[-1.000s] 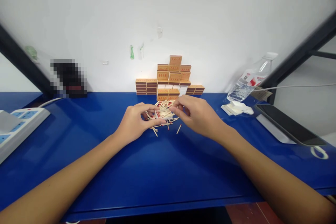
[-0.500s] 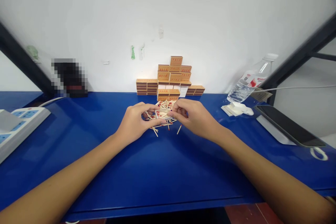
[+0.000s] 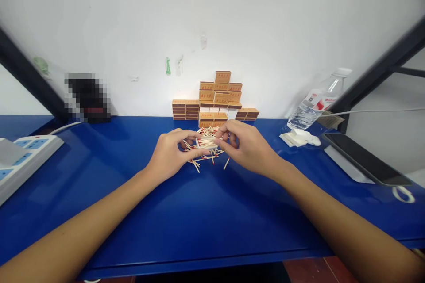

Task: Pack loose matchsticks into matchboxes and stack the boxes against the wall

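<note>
My left hand (image 3: 170,152) grips a small white matchbox tray (image 3: 209,146) between thumb and fingers, over a loose pile of matches. Red-tipped matches (image 3: 205,142) lie inside the tray. At the tray's right end, my right hand (image 3: 237,139) is closed, with thumb and forefinger pinched on it; whether a match is also between them is hidden. The match pile (image 3: 208,131) spreads behind and under the tray, and a single match (image 3: 226,163) lies apart on the blue table (image 3: 199,221).
Matchboxes (image 3: 222,97) are stacked against the wall behind the pile. On the right stand a leaning water bottle (image 3: 307,104), small white items (image 3: 299,137) and a phone (image 3: 367,158) on a white stand. A power strip (image 3: 31,154) lies on the left.
My right hand has shifted slightly up and right, uncovering more of the tray and its matches. My left hand stays in nearly the same place.
</note>
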`<action>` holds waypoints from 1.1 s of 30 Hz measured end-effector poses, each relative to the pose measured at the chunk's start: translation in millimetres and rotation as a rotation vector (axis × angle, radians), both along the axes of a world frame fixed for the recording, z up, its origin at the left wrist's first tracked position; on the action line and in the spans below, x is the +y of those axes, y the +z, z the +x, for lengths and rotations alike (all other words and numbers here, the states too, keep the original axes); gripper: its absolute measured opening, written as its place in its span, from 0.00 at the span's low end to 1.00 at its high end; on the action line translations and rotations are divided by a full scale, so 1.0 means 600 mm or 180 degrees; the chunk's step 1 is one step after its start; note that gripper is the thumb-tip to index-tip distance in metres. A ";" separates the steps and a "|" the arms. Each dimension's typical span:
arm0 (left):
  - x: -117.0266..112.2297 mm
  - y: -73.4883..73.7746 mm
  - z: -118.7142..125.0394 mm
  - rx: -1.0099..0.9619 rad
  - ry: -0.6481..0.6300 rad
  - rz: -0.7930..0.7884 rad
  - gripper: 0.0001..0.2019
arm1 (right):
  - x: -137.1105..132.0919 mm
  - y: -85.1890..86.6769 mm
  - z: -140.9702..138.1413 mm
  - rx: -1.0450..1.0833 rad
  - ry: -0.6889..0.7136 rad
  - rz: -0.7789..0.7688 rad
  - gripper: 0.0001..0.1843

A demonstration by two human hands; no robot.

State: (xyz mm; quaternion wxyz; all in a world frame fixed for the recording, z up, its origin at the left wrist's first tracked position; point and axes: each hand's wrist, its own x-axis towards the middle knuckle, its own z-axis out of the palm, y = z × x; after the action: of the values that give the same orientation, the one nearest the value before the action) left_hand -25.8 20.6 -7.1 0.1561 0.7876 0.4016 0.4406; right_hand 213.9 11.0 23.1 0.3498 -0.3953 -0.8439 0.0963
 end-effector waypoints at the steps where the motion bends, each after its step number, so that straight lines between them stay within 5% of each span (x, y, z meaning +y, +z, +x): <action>1: 0.000 0.000 0.000 0.0001 -0.0006 0.0001 0.21 | 0.000 0.000 0.000 -0.0014 0.0034 0.0025 0.02; 17: 0.000 0.000 0.000 -0.0127 0.0014 -0.0129 0.21 | 0.004 0.012 0.012 -0.0295 0.0400 -0.0346 0.05; 28: 0.002 -0.003 -0.002 -0.0036 -0.0085 -0.0069 0.22 | 0.000 0.001 -0.005 0.0020 0.0153 -0.0586 0.05; 33: -0.001 -0.001 0.000 -0.0068 -0.0073 -0.0076 0.22 | -0.002 0.002 -0.003 0.0054 0.0047 -0.0191 0.02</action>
State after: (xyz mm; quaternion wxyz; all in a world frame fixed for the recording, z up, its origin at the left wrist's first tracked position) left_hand -25.7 20.0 -7.5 0.1747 0.7855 0.3961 0.4423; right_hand 212.3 10.0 24.5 0.3441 -0.3985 -0.8405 0.1276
